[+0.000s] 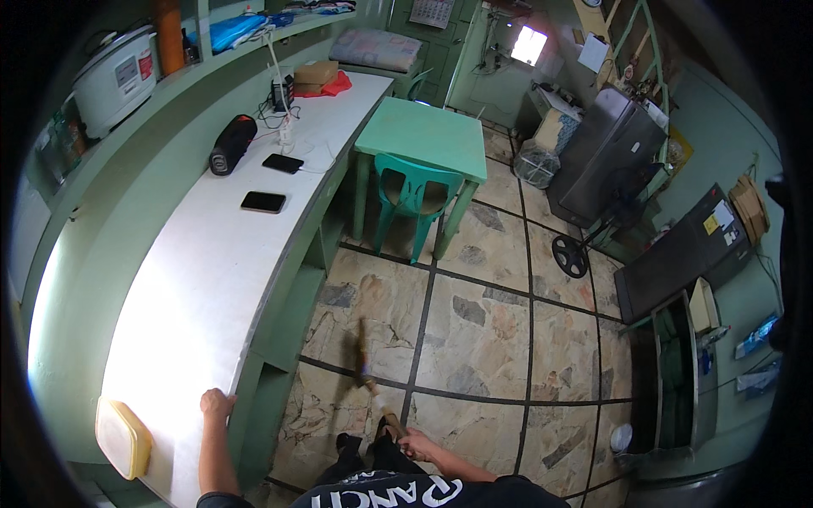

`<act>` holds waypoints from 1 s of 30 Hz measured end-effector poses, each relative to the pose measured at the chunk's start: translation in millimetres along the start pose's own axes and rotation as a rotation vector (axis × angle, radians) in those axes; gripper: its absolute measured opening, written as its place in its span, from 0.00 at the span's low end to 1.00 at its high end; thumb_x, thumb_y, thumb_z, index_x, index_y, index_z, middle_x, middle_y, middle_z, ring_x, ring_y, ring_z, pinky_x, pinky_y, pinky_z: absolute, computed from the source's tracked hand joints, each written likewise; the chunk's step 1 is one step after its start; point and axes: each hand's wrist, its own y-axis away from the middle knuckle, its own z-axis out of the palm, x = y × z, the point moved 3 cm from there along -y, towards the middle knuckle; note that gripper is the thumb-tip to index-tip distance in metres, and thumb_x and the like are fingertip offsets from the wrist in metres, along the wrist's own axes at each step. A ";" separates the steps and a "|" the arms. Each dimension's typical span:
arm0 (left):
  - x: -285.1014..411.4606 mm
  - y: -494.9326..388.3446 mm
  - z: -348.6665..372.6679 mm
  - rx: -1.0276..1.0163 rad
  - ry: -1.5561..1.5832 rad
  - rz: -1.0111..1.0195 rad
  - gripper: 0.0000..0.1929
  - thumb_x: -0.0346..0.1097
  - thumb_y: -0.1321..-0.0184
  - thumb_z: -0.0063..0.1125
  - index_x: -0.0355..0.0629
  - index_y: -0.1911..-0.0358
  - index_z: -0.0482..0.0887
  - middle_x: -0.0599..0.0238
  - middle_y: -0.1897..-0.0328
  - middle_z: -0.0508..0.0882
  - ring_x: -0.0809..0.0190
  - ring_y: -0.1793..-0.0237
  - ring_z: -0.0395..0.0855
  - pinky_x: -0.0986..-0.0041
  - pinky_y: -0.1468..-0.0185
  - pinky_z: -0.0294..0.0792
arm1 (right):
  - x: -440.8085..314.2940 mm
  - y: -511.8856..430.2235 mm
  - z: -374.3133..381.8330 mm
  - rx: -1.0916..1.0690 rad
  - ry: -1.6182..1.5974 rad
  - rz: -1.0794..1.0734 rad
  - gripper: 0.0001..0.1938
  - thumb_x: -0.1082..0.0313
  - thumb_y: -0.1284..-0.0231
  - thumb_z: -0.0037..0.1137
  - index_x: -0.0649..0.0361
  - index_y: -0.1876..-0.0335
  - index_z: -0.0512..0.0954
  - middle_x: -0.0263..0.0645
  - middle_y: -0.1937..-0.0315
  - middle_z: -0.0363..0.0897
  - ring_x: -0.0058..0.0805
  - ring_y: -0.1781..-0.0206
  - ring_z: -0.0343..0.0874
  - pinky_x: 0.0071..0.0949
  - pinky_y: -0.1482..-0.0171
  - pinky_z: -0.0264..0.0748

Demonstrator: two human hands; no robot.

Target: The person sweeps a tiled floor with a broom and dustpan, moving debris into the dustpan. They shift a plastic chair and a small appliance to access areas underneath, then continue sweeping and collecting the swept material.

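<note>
My left hand [218, 404] rests closed over the front edge of the long white countertop [209, 254], close to a yellow-rimmed plastic container [124, 438]. In my right hand [416, 443] is the handle of a broom [375, 390]; it slants away from my feet over the stone-tiled floor [476, 336], its far end blurred and thin. Two phones, one nearer [263, 202] and one farther [282, 164], lie on the countertop. Beside them is a black portable speaker [233, 145].
A green table [422, 136] with a green plastic chair [416, 184] stands ahead. To the right are a pedestal fan [570, 256], a grey refrigerator [603, 155], a dark cabinet-like appliance [683, 254] and a rack [675, 374]. Open shelves [289, 317] run beneath the countertop.
</note>
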 end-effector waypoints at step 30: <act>2.4 -16.4 -2.8 -0.119 -0.188 0.207 0.29 0.54 0.60 0.65 0.29 0.66 0.80 0.43 0.61 0.80 0.47 0.57 0.78 0.61 0.54 0.70 | -76.6 10.5 6.9 0.318 -0.057 -0.267 0.28 0.77 0.55 0.50 0.59 0.41 0.65 0.37 0.83 0.68 0.23 0.87 0.67 0.26 0.86 0.63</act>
